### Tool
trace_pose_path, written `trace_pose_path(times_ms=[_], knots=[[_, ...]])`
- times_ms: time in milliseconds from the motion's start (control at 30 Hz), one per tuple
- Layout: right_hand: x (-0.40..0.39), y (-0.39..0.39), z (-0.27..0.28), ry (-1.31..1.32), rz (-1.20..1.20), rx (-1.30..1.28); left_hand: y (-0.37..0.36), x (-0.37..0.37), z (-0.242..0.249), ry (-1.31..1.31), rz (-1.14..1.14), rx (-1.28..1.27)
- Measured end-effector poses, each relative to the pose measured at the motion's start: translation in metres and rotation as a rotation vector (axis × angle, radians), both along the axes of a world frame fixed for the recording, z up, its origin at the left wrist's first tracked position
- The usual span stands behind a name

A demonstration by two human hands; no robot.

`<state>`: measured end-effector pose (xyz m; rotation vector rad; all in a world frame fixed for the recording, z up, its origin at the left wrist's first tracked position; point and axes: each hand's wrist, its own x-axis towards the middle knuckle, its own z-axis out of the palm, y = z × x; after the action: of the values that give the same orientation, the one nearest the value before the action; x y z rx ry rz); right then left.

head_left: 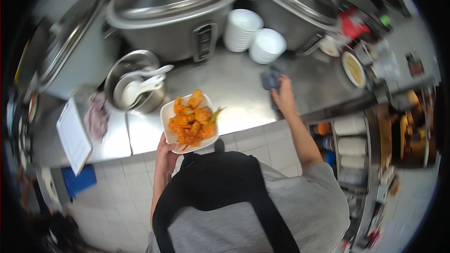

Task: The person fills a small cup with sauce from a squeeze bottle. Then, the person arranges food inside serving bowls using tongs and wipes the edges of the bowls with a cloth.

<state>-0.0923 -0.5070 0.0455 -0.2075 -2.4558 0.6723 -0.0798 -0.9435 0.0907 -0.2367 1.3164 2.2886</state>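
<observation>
The fingers of the left hand [167, 152] clasp the near corner of a white, squarish bowl [165, 116]; orange-glazed food pieces [191, 124] heap just beyond them. The right hand [284, 95] touches a dark grey, cloth-like bundle [270, 79]; blur hides whether its fingers grip.

I see a grey short-sleeved shirt [304, 201] — over it, a broad black apron [215, 178] with two wide straps [272, 222].
</observation>
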Motion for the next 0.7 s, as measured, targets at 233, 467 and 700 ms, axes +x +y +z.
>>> trace_pose_path(times_ms=[233,467,700], knots=[[0.022,0.021,-0.015,-0.181,-0.337,0.199,0.031,-0.054,-0.034,0.007,-0.18,-0.078],[0.034,0.007,-0.023,-0.151,-0.224,0.244,0.034,-0.088,-0.048,0.096,-0.255,-0.128],[0.018,-0.077,0.075,0.15,-0.164,-0.087,0.003,-0.075,-0.001,0.279,-0.216,-0.44]])
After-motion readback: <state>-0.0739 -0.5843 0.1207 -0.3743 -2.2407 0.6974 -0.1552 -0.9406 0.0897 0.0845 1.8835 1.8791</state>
